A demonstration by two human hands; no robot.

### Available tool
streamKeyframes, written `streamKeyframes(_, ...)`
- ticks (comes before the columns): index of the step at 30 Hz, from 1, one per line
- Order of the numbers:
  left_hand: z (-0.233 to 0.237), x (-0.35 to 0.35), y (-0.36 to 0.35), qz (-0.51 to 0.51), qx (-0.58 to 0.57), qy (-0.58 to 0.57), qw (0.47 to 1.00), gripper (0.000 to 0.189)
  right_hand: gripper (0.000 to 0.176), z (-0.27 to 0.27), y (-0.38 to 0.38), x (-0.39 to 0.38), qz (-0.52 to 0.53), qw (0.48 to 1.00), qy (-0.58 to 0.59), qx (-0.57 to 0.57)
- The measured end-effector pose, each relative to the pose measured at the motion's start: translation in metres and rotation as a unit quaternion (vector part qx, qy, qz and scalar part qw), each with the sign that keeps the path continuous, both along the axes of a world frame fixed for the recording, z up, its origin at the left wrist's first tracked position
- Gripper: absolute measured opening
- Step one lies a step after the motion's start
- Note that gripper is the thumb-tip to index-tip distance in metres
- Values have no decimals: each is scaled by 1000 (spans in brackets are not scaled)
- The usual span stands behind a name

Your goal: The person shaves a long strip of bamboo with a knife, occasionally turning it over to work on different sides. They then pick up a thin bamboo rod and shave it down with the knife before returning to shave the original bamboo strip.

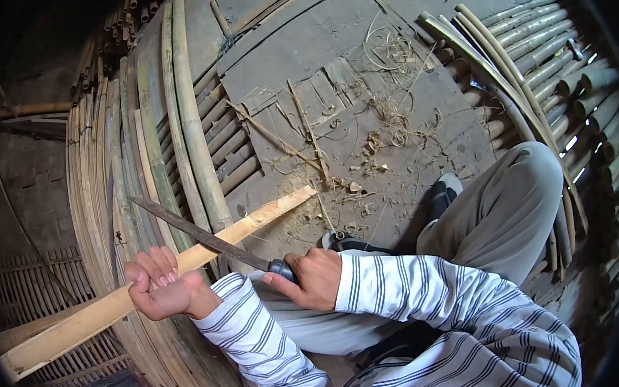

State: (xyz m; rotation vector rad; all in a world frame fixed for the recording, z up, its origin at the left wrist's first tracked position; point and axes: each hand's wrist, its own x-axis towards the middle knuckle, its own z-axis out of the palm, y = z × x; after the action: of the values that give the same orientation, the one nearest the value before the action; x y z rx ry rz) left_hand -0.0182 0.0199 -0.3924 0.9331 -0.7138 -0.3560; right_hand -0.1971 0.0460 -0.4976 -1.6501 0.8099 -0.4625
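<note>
My right hand (315,279) is wrapped round the black handle (282,269) of a long knife. Its dark, narrow blade (181,224) points up and to the left, crossing over a pale bamboo strip (264,215). That strip runs slantwise from the lower left to the middle of the view. My left hand (164,283) is closed round it with curled fingers, left of where the blade crosses. The part of the strip inside this hand is hidden. Its far end shows a rough, split tip above the floor.
Long bamboo poles (191,115) lie side by side on the left. Shavings (398,124) and thin offcuts (307,132) litter the worn floor boards (456,116) ahead. More bent poles (503,69) rest at the right, beside my bent knee (523,184).
</note>
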Motion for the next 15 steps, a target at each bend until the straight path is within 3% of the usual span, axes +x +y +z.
streamKeyframes(3, 2, -2, 1, 5, 8, -3, 1000, 28, 64, -44, 1, 8, -36, 997, 66, 27)
streamKeyframes(5, 0, 2, 1, 6, 8, -10, 1000, 28, 67, -113, -4, 20, -64, 986, 131, 77)
streamKeyframes(9, -1, 4, 0, -59, -3, -16, 998, 26, 70, -88, -6, 10, -100, 985, 65, 127)
streamKeyframes(13, 0, 18, -1, -231, -1, -22, 973, 22, 62, -57, -12, 9, -80, 995, -1, 56)
streamKeyframes(15, -1, 23, 1, -240, 4, -25, 970, 22, 61, -52, -5, 8, -90, 994, -27, 55)
